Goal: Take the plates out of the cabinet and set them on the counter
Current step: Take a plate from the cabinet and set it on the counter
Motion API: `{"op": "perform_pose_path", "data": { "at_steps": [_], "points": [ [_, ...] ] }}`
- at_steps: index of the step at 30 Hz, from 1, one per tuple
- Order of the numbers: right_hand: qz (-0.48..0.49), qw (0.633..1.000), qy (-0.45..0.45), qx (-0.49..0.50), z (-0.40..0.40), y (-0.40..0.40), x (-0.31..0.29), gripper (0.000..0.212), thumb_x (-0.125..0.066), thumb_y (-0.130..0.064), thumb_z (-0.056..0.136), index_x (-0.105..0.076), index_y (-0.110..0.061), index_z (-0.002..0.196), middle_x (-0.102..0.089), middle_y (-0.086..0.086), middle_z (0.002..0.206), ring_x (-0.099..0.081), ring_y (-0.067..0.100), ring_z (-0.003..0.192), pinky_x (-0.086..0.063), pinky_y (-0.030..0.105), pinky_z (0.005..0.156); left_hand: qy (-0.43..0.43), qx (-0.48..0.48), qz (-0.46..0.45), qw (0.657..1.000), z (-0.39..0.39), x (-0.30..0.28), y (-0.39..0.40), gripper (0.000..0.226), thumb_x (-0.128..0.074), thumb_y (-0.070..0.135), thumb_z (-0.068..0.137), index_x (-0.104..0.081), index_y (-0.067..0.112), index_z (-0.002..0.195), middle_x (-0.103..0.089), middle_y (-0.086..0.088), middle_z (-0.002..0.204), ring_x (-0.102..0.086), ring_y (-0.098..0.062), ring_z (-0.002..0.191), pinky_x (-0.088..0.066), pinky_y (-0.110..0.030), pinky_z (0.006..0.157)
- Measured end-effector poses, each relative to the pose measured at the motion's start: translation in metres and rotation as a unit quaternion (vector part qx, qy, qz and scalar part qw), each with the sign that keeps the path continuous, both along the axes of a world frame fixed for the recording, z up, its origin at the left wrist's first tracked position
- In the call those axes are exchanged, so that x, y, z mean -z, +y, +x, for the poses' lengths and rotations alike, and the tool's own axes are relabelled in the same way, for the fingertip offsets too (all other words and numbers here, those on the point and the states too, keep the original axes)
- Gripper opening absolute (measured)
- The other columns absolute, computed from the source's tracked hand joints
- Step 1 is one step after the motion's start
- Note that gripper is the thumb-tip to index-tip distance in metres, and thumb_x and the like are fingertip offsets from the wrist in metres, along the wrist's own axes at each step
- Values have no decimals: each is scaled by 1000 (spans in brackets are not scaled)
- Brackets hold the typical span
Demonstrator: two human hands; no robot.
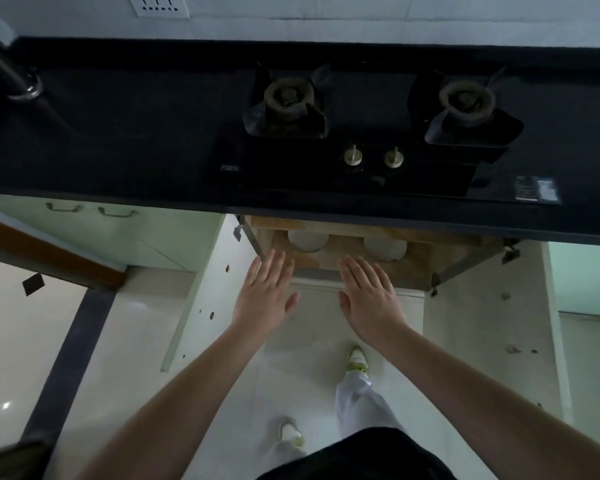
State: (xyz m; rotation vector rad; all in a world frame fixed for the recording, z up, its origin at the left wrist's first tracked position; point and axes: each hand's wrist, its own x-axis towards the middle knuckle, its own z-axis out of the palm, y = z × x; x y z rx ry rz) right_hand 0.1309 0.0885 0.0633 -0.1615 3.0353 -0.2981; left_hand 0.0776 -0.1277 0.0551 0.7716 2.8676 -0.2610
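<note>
Two white plates sit on the wooden shelf of the open cabinet [413, 268] under the black counter [118, 150]: the left plate [307, 240] and the right plate [384, 248], each half hidden by the counter's edge. My left hand [265, 292] is flat, fingers spread, just in front of the shelf's left part. My right hand [369, 296] is flat and open beside it, its fingertips short of the right plate. Neither hand touches a plate.
Both cabinet doors stand open: the left door [208, 292] and the right door [492, 341]. A two-burner gas stove [361, 140] with two knobs fills the counter above the cabinet. A faucet [7, 71] stands at far left. My feet are on the tiled floor below.
</note>
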Motion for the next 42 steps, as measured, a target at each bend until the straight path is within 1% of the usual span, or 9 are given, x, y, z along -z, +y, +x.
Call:
{"op": "perform_pose_path", "data": {
  "at_steps": [3,6,11,14,17,24,28,36,42],
  "points": [
    [-9,1000,-6,-11,-26,10,15,56,-34,-29,100,-26,-9,151,-31,9,157,-22,24,146,-3,37,119,-20,-34,29,999,-16,15,13,72,-7,53,98,-8,11,156,-8,-8,165,7,-21,151,7,-38,121],
    [-19,999,-28,-17,-44,12,35,55,-35,-26,100,-25,-9,152,-24,9,160,-18,25,147,-6,39,120,-35,-81,58,994,-29,28,22,66,-27,48,101,-17,12,156,-15,-7,164,-3,-24,152,-16,-43,121],
    [-20,1000,-16,-1,-71,5,73,55,-41,-24,97,-33,-9,149,-32,11,156,-29,29,144,-20,47,119,-25,-99,63,993,-52,60,27,62,-31,47,100,-26,17,154,-25,-8,161,-16,-30,149,-26,-47,116],
    [-18,1000,5,11,-88,1,106,53,-42,-24,98,-34,-10,149,-33,10,156,-29,29,144,-17,47,118,7,-116,78,990,-68,91,25,63,-28,51,98,-30,18,153,-32,-10,158,-22,-31,147,-26,-50,116],
    [-13,1000,18,14,-101,-3,142,53,-44,-26,99,-35,-10,149,-32,9,157,-25,27,145,-14,46,120,21,-134,84,987,-82,130,23,67,-18,56,97,-26,21,154,-29,-8,160,-18,-29,149,-21,-50,118],
    [12,999,27,33,-139,13,228,55,-32,-34,102,-20,-17,154,-11,4,163,-8,24,150,0,42,120,47,-125,116,984,-122,220,32,68,-20,57,96,-32,20,152,-33,-11,158,-23,-31,147,-24,-52,117],
    [16,998,41,43,-163,19,272,57,-31,-38,101,-18,-22,154,-9,2,164,-3,25,150,0,45,119,65,-102,143,982,-150,265,44,69,-17,60,96,-33,23,151,-34,-11,157,-24,-32,146,-25,-51,117],
    [22,990,135,34,-204,18,337,54,-40,-34,99,-35,-14,148,-31,13,157,-24,32,145,-22,54,117,133,-82,186,970,-188,347,61,70,-17,61,94,-31,24,152,-32,-11,158,-21,-29,148,-21,-50,120],
    [31,975,218,35,-214,16,369,50,-47,-33,97,-43,-12,142,-40,15,149,-34,32,140,-24,50,117,230,-55,215,948,-200,375,62,62,-31,55,96,-44,20,146,-47,-13,149,-33,-32,142,-24,-53,117]
  ]
}}
